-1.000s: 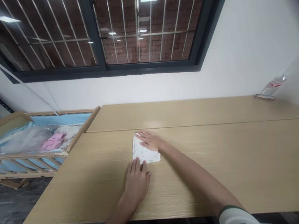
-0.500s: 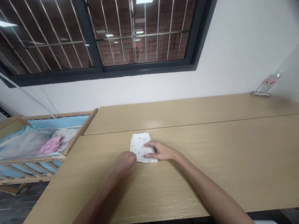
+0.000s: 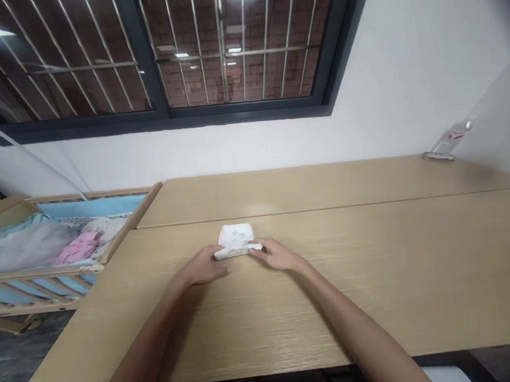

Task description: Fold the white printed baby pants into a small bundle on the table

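A small white cloth [image 3: 235,235] with faint prints lies on the wooden table. Its near edge is folded over into a narrow roll, while the far part stays flat. My left hand [image 3: 203,267] has its fingers at the left end of that roll, with the thumb extended below and slightly blurred. On the opposite side, my right hand [image 3: 278,254] pinches the roll's right end between thumb and fingers. The fingertips behind the cloth are partly hidden.
The table [image 3: 376,275] has a seam across its back part. A clear plastic bottle [image 3: 448,141] leans at the back right corner by the wall. At the left stands a wooden crib [image 3: 130,230] with blue lining and pink cloth [image 3: 79,247]. A barred window [image 3: 242,112] is above.
The cloth's near edge has been folded up and away from me into a roll. Both hands have moved slightly up to its ends, and the left fist has loosened. The view has shifted slightly.
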The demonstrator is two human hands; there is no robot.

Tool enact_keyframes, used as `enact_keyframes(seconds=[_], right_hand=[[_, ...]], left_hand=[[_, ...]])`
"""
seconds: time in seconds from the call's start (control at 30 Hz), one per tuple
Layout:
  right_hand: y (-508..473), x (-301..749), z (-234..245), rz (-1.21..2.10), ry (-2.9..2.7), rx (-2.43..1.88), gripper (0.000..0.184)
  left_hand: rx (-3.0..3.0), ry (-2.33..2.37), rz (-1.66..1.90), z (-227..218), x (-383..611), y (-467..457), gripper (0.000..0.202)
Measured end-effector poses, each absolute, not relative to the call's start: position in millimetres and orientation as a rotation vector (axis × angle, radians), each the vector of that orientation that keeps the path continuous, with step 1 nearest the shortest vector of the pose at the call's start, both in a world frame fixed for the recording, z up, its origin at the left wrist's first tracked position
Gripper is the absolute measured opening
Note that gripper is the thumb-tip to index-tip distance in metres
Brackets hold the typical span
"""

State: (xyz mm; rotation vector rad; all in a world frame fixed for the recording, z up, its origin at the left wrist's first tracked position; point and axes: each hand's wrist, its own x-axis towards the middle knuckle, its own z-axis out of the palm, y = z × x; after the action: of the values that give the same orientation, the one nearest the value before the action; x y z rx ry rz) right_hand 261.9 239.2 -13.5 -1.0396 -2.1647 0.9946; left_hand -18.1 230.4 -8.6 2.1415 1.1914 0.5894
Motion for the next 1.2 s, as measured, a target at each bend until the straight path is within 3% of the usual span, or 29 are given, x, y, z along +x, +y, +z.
enact_keyframes(seconds=[0.43, 0.53, 0.8, 0.9, 1.0, 1.2], right_hand=[[257, 233, -52, 0.597, -1.622, -1.359, 0.046], [263, 231, -53, 0.531, -1.61, -1.428, 0.052], [258, 231, -51, 0.249, -1.748, -1.501, 0.047], [247, 226, -40, 0.086, -1.917, -1.349, 0.047], [240, 219, -32, 0.027, -2.177, -1.2, 0.052], [241, 216, -42, 0.113, -2.43, -1.262, 0.058]], left_hand=[[1.999, 1.744, 0.83, -46, 4, 251, 0.033], [2.006, 1.836, 0.81, -48, 5, 255, 0.031], [2.122, 1.959, 0.843, -46, 10, 254, 0.027], [2.185, 1.962, 1.01, -45, 17, 246, 0.039], [2.449, 1.652, 1.127, -48, 30, 235, 0.057], [2.682, 1.434, 0.75, -63, 53, 224, 0.08]])
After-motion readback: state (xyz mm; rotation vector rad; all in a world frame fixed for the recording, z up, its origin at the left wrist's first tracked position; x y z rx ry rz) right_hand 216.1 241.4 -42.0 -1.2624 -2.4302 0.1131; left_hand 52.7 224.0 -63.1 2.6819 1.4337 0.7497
